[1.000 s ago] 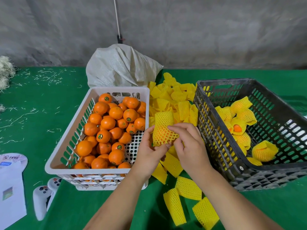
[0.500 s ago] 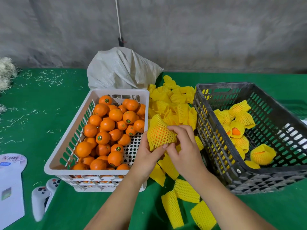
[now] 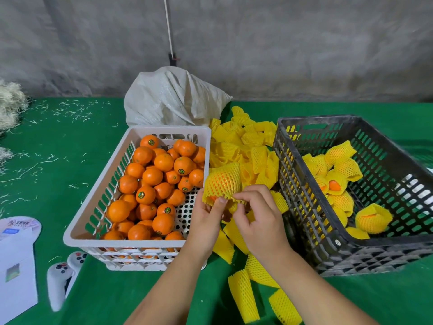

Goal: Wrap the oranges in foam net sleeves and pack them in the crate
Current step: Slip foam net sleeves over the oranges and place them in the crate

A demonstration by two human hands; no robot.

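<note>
Both hands meet between the two crates: left hand [image 3: 206,221] cups the netted orange [image 3: 222,182] from below with thumb up on the sleeve's lower rim, right hand [image 3: 260,219] pinches that same rim with curled fingertips, so each is clamped on the yellow foam sleeve. Orange skin shows through the mesh and at the open lower end; sleeve's other end points up and away, tilted toward the right. Held item hovers just above the loose foam sleeves [image 3: 248,148] piled on the green table [image 3: 58,165], between the white crate [image 3: 98,202] and the black crate [image 3: 346,249]. White crate sits left, mostly full of bare oranges [image 3: 161,174], many with small round stickers; perforated floor visible at its right near side. Black crate sits right, holds several wrapped oranges [image 3: 372,219] along its left and near part, some with orange peeking out of the net ends. More flat sleeves [image 3: 243,294] lie on the table near the forearms. White woven sack [image 3: 173,99] stands behind the white crate against the grey wall. White game controller [image 3: 59,280] lies near the left front edge, beside a white paper sheet [image 3: 16,261]. Pale straw-like shreds [image 3: 9,102] scattered far left.
</note>
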